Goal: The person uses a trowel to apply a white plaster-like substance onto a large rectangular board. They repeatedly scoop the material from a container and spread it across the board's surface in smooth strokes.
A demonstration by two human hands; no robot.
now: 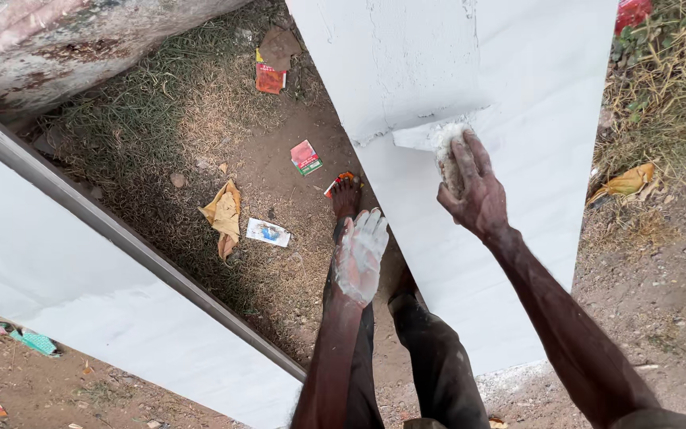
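Two bare forearms reach down and away from the camera, with dark trouser legs (pixel 430 357) and a bare foot (pixel 346 195) visible beneath them. The right hand (pixel 472 189) is closed around a pale, powder-caked lump of cloth or sponge (pixel 448 155) and presses it flat against a tall white-painted slab (pixel 518 119) that stands upright in front of the person. The lump sits at the lower edge of a rougher, thicker white patch (pixel 391 63) that covers the slab's upper left part; below and to the right of the hand the surface looks smoother.

The left hand (pixel 360 255) hangs free to the left of the slab, fingers spread wide and holding nothing. Its palm and fingers are coated in white powder or paste. It hovers above the foot and the bare earth.

Further left of the left hand, dry grass and dirt (pixel 184 119) are strewn with litter: a crumpled yellow wrapper (pixel 224 213), a small white-and-blue packet (pixel 267 232), and a red-and-green packet (pixel 306 157). A grey metal rail (pixel 121 230) runs diagonally across the lower left, with another white panel (pixel 81 294) below it. To the right of the right hand, a yellow dried leaf (pixel 625 183) lies among weeds.
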